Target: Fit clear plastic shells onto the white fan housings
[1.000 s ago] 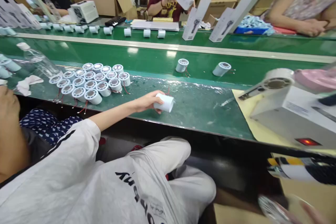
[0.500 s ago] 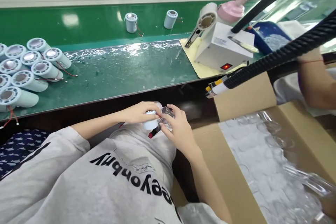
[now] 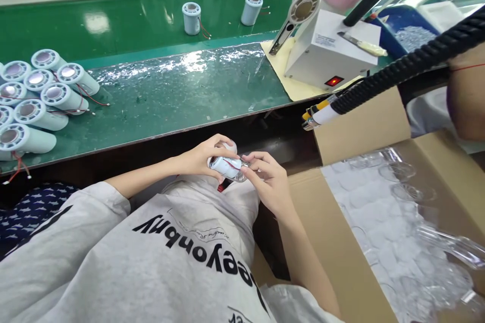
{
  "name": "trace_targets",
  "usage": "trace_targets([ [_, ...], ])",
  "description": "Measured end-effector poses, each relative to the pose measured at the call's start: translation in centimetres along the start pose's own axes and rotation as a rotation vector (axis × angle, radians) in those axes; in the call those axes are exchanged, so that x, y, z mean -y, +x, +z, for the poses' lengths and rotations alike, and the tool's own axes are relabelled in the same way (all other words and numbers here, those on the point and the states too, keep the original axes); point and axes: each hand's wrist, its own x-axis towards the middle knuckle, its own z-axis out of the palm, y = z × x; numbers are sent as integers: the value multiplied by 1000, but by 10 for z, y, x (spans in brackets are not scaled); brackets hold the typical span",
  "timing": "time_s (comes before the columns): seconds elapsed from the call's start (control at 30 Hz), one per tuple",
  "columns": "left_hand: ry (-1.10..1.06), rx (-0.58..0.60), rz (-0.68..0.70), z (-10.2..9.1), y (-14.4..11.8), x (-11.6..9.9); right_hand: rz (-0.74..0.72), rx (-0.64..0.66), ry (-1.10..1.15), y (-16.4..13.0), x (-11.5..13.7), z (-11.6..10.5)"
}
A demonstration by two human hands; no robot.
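Above my lap, my left hand (image 3: 206, 159) grips a light-blue fan cylinder (image 3: 224, 167) with thin red and dark wires along its side. A transparent plastic shell (image 3: 241, 177) lies around its right end; how far it covers the cylinder I cannot tell. The fingers of my right hand (image 3: 267, 176) are closed on the shell's end, close to the wires. Whether they also pinch a wire is hidden. A pale rounded part (image 3: 230, 148) shows behind my left fingers.
Several similar cylinders (image 3: 38, 114) lie grouped on the green bench (image 3: 170, 96). Two stand on the green belt (image 3: 125, 35). A white device (image 3: 329, 55) with a lit red switch sits behind a black hose (image 3: 397, 75). At right, a carton (image 3: 333, 242) holds transparent shells, near another person's arm (image 3: 468, 96).
The cylinder and transparent shell, apart before, now lie together in line. My left hand has turned the cylinder so its wired side shows. The head view has shifted slightly.
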Motion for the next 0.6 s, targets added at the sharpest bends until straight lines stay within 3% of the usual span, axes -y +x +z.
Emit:
trace_targets([
  [0.13,-111,106,-38,1,-3,-4,116,-98,241,0,-7,4],
  [0.23,-236,104,-141,2,-5,-12,103,-55,359,-1,-10,2],
  [0.33,-409,45,-272,3,-8,-17,-95,63,169,-4,-10,-2],
  [0.43,-486,48,-343,2,-9,-19,-248,79,-43,-10,-11,-4],
  [0.5,-475,74,-334,1,-9,-21,-244,83,-32,-14,-13,-5],
  [0.6,-466,99,-255,-2,-9,-26,-123,109,76,-17,-13,-5],
])
